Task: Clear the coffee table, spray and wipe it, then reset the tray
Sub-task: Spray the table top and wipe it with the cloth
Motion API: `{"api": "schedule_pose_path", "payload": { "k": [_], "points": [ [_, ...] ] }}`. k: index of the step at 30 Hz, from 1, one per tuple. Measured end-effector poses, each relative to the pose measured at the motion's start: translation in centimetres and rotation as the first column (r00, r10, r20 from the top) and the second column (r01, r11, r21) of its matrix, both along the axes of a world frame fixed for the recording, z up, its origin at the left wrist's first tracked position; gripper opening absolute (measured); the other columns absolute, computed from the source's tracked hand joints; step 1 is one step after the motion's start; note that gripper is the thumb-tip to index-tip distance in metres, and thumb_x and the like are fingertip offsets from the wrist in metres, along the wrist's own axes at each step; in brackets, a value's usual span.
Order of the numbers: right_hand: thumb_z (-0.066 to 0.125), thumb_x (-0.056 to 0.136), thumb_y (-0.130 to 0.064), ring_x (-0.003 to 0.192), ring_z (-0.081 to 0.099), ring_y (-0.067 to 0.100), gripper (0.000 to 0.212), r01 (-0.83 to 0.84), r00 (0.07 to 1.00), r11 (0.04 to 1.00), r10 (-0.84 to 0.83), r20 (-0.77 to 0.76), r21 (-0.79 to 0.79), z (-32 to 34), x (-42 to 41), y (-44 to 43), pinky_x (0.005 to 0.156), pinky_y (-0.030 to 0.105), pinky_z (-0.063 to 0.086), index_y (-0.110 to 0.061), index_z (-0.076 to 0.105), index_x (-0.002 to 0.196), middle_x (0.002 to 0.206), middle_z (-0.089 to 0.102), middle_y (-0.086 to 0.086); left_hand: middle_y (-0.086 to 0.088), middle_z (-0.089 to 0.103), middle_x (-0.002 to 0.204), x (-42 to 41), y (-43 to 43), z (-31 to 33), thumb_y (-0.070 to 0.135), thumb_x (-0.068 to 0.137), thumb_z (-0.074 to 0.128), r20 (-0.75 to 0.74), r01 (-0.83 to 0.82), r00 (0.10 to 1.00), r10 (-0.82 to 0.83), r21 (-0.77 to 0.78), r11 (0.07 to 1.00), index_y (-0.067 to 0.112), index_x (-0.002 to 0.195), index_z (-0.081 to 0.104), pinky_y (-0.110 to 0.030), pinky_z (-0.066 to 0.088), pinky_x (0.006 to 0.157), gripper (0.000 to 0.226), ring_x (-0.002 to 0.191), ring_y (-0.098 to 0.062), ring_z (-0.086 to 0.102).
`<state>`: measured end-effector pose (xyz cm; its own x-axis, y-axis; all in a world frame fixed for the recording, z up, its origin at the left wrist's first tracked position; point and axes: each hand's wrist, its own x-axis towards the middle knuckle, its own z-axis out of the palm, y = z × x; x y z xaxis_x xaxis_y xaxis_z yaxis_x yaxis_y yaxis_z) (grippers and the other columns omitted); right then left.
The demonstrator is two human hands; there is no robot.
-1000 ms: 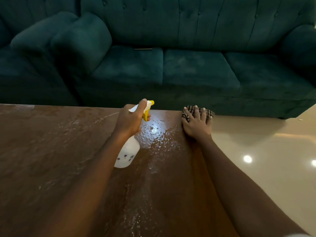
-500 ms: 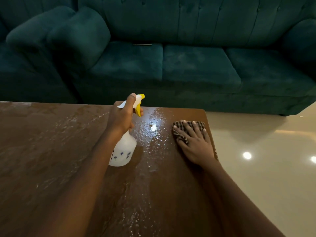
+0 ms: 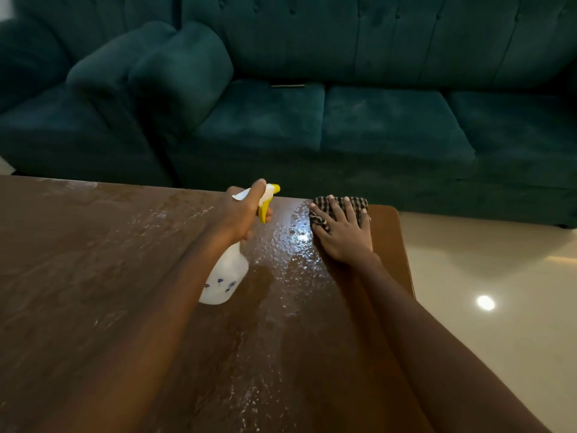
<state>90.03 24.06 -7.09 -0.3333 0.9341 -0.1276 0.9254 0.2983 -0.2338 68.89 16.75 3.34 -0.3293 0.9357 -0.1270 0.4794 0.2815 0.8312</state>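
The brown coffee table (image 3: 93, 276) is wet, with shiny drops in a strip running toward its far right corner. The checked cloth (image 3: 340, 205) lies on that far right corner. The right hand (image 3: 343, 234) lies flat on the cloth with its fingers spread, pressing it down. The left hand (image 3: 242, 215) is wrapped around the neck of a white spray bottle (image 3: 224, 276) with a yellow trigger, held tilted over the table just left of the wet strip. Behind the table is a dark green sofa (image 3: 374, 120) with a cushion (image 3: 175, 79). A pale shiny floor (image 3: 499, 276) is on the right.
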Motion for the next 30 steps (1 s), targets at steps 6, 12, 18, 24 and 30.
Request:
{"api": "schedule_pose_path", "payload": {
  "k": [6,12,18,24,30],
  "points": [
    [0.016,0.101,-0.060,0.150,-0.020,0.021,0.053,-0.016,1.000,1.000,0.016,-0.001,-0.015,0.0,0.0,0.0,0.116,0.051,-0.015,-0.054,0.001,0.152,0.165,-0.012,-0.006,0.002,0.068,0.076,-1.9,-1.0,0.1,0.057,0.100,0.032,-0.189,0.027,0.980,-0.068,-0.211,0.977,0.011,0.082,0.065,-0.024,0.041,0.054,0.060,0.053,-0.014,0.046],
    [0.017,0.102,-0.059,0.150,-0.021,0.019,0.052,0.035,0.999,0.999,-0.035,0.000,-0.041,0.0,-0.4,-0.8,0.117,0.052,-0.014,-0.054,0.002,0.152,0.165,-0.012,-0.008,0.005,0.066,0.077,-4.2,-0.3,-0.8,0.058,0.098,0.035,-0.230,0.063,0.966,-0.120,-0.242,0.968,0.010,0.090,0.069,-0.022,0.040,0.052,0.060,0.056,-0.012,0.048],
    [0.018,0.102,-0.059,0.150,-0.021,0.018,0.052,0.103,0.995,0.992,-0.103,0.005,-0.074,0.2,-1.2,-1.2,0.117,0.052,-0.014,-0.054,0.003,0.152,0.165,-0.013,-0.009,-0.002,0.068,0.077,-5.8,-0.1,-1.0,0.059,0.095,0.042,-0.237,0.063,0.965,-0.115,-0.217,0.974,0.014,0.080,0.061,-0.023,0.042,0.052,0.051,0.055,-0.012,0.053],
    [0.018,0.101,-0.060,0.149,-0.021,0.016,0.053,0.126,0.992,0.988,-0.126,0.008,-0.090,0.3,-1.3,-1.1,0.116,0.052,-0.014,-0.054,0.003,0.152,0.165,-0.013,-0.010,0.003,0.068,0.078,-7.3,0.0,-0.4,0.057,0.098,0.035,-0.222,0.111,0.961,-0.168,-0.248,0.962,0.011,0.090,0.065,-0.022,0.040,0.052,0.056,0.053,-0.010,0.049],
    [0.017,0.101,-0.060,0.149,-0.022,0.014,0.056,0.192,0.981,0.978,-0.192,0.002,-0.084,0.3,-2.0,-1.2,0.118,0.050,-0.014,-0.049,0.002,0.154,0.165,-0.012,-0.009,-0.008,0.066,0.084,-9.8,-0.5,0.4,0.062,0.096,0.035,-0.162,-0.007,0.987,-0.015,-0.135,0.991,0.010,0.109,0.054,-0.025,0.041,0.053,0.056,0.062,-0.017,0.057]
  ]
}}
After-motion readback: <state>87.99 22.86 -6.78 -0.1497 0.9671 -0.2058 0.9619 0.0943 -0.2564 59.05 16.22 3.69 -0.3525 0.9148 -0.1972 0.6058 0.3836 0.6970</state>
